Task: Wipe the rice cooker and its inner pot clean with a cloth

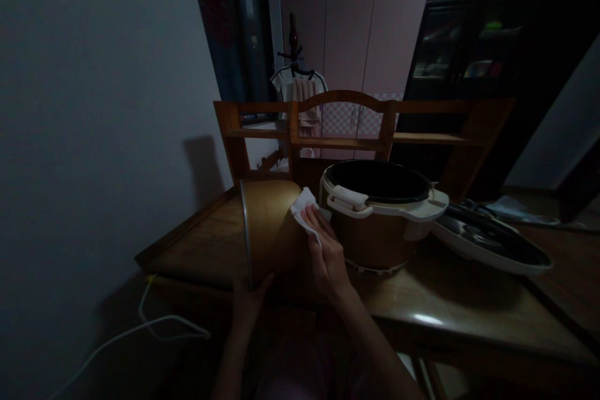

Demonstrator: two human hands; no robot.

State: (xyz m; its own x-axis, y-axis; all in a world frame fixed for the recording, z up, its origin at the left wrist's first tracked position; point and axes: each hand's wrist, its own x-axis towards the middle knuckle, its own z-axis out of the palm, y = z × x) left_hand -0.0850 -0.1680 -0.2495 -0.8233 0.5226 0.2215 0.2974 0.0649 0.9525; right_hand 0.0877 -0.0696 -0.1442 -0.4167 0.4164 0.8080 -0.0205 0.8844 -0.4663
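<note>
A golden inner pot (268, 225) lies tipped on its side at the table's near edge, its rim facing left. My left hand (250, 300) grips that rim from below, thumb up over the edge. My right hand (325, 250) presses a white cloth (302, 206) flat against the pot's outer wall. Just right of the pot stands a rice cooker body (379, 215), beige and bronze, open at the top with a dark cavity.
The cooker's lid (487, 240) lies open to the right on the wooden table (450, 306). A wooden shelf rack (347, 131) stands behind. A white cable (140, 325) trails down at the left beside a grey wall. Pink cupboards and hanging clothes fill the back.
</note>
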